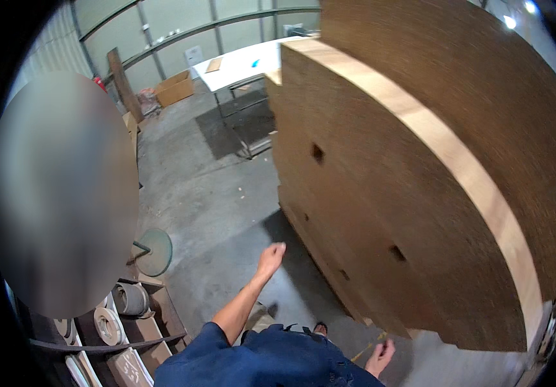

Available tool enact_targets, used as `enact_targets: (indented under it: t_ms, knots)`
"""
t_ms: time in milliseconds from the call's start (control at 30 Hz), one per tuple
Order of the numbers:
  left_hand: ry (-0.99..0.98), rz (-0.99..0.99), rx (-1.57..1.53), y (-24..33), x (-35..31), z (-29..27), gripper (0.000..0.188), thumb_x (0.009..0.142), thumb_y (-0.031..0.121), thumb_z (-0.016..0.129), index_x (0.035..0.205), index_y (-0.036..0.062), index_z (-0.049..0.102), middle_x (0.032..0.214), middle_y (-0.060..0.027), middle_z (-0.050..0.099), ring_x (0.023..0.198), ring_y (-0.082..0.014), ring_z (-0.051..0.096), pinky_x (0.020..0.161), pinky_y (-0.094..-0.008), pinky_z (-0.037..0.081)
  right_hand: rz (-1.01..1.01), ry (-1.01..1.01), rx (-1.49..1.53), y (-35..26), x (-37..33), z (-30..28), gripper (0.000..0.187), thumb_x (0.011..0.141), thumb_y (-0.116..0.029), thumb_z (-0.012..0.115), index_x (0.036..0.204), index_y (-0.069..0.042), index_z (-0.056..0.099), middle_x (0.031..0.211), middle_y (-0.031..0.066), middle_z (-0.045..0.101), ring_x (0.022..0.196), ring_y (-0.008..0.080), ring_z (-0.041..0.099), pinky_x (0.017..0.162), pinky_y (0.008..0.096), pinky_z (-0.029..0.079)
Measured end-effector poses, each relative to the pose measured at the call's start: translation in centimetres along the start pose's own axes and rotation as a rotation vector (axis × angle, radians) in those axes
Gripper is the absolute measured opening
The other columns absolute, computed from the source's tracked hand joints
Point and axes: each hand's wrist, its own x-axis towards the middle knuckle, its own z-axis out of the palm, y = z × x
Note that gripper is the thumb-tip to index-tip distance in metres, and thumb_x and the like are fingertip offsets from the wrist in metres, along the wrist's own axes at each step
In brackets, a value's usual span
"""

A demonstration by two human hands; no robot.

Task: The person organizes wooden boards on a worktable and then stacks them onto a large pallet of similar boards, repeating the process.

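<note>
My left hand point(271, 258) is raised over the floor in front of me, its fingers curled in, and nothing shows in it. To its right stands a large brown wooden panel point(355, 174) with a curved, pale edge and several small dark holes; the hand is apart from it. My right hand point(381, 357) hangs low by my side, near the panel's lower edge, with its fingers loosely bent and partly apart. No object is visible in that hand. Behind the panel rises a second brown board point(484, 97).
At lower left, a compartmented shelf point(161, 309) holds rolls of edging strip point(107, 324). Beyond it stands a round green base point(155, 251) with a rod. A white-topped table point(239, 64), a cardboard box point(174, 88) and a leaning plank point(123, 84) are farther back. A blurred patch covers the left.
</note>
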Motion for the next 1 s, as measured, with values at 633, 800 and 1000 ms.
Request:
enact_targets:
  t_ms: [633, 800, 1000]
  knots:
    - [0.218, -0.467, -0.387, -21.5, 13.1, -26.4, 0.028, 0.092, 0.022, 0.061, 0.098, -0.0039, 0.069, 0.081, -0.0056, 0.066, 0.07, -0.013, 0.058, 0.065, -0.0306, 0.048, -0.031, -1.059, -0.312, -30.1, 10.8, 45.4, 0.045, 0.092, -0.034, 0.061, 0.122, 0.0, 0.061, 0.11, 0.0117, 0.068, 0.101, 0.0192, 0.062, 0.089, 0.0341, 0.049]
    - [0.05, -0.429, -0.298, -18.6, 24.3, -28.2, 0.024, 0.093, 0.02, 0.056, 0.081, 0.002, 0.064, 0.067, -0.0008, 0.058, 0.058, -0.0078, 0.049, 0.052, -0.024, 0.038, -0.024, -1.076, -0.216, -31.7, 13.2, 57.0, 0.044, 0.092, -0.036, 0.062, 0.12, -0.002, 0.063, 0.112, 0.0118, 0.068, 0.103, 0.0191, 0.062, 0.091, 0.0336, 0.048]
    - [0.008, -0.43, -0.342, -12.2, 39.5, -33.4, 0.024, 0.094, 0.019, 0.06, 0.101, -0.0033, 0.066, 0.083, -0.0034, 0.064, 0.07, -0.01, 0.057, 0.065, -0.025, 0.05, 0.001, -1.118, -0.124, -42.8, 18.6, 68.3, 0.047, 0.093, -0.038, 0.058, 0.122, -0.002, 0.06, 0.11, 0.0153, 0.068, 0.101, 0.0231, 0.064, 0.088, 0.0342, 0.049]
